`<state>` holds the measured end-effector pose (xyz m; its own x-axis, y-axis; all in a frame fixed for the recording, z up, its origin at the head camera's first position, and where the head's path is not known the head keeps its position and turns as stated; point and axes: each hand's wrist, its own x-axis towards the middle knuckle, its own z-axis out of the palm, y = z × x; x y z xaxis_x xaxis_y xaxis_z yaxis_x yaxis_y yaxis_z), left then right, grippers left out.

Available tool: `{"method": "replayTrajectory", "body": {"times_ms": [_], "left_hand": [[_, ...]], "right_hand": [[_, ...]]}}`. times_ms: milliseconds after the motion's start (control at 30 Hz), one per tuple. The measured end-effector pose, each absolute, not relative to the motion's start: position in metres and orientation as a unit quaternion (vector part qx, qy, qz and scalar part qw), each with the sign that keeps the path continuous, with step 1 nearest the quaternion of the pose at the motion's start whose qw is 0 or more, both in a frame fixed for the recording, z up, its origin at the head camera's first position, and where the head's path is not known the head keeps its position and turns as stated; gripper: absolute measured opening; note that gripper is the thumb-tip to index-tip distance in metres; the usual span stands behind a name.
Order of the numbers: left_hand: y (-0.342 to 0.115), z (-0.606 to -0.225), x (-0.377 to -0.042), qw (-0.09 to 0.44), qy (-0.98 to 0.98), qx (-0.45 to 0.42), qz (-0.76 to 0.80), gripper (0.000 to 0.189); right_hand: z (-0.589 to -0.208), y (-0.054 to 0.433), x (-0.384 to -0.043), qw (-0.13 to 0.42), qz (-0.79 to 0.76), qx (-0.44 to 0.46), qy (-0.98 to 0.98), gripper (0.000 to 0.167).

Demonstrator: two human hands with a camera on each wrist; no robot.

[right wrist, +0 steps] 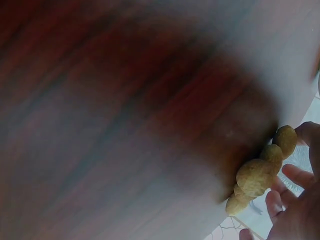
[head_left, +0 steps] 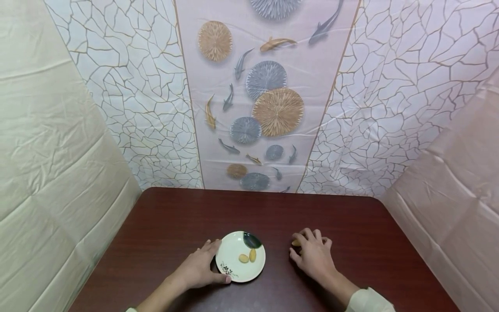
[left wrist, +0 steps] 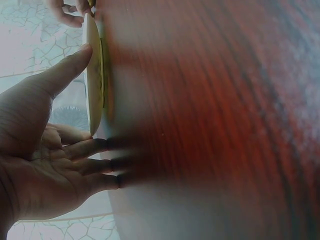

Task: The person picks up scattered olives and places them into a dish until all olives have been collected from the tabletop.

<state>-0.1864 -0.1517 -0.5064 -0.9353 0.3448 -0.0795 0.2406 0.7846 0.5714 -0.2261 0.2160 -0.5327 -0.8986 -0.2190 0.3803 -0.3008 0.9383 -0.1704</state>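
Observation:
My left hand [head_left: 199, 267] holds the near-left edge of a small round white plate [head_left: 234, 247], which has a dark green patch and a small dark printed pattern. Its thumb lies on the rim and its forefinger meets the edge farther round. Two tan oval nut-like pieces [head_left: 252, 255] lie side by side on the plate. To the right, my right hand [head_left: 313, 255] reaches down over several more of these pieces [right wrist: 255, 177], clustered on the table. Its fingers are bent and spread around them, with one fingertip right at the farthest piece.
A dark red-brown wooden table [head_left: 187, 212] with rounded far corners bears everything. Behind it hangs a patterned cloth [head_left: 241, 173] with fish and round leaf shapes. Plain beige cloth walls [head_left: 58, 173] close in both sides.

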Motion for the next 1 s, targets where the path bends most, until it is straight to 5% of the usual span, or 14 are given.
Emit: {"method": "replayTrajectory", "body": {"times_ms": [1000], "left_hand": [[-0.1531, -0.5110, -0.1888, 0.091, 0.941, 0.157, 0.287, 0.122]], "right_hand": [[-0.5353, 0.2148, -0.2260, 0.200, 0.095, 0.101, -0.970, 0.018]]}}
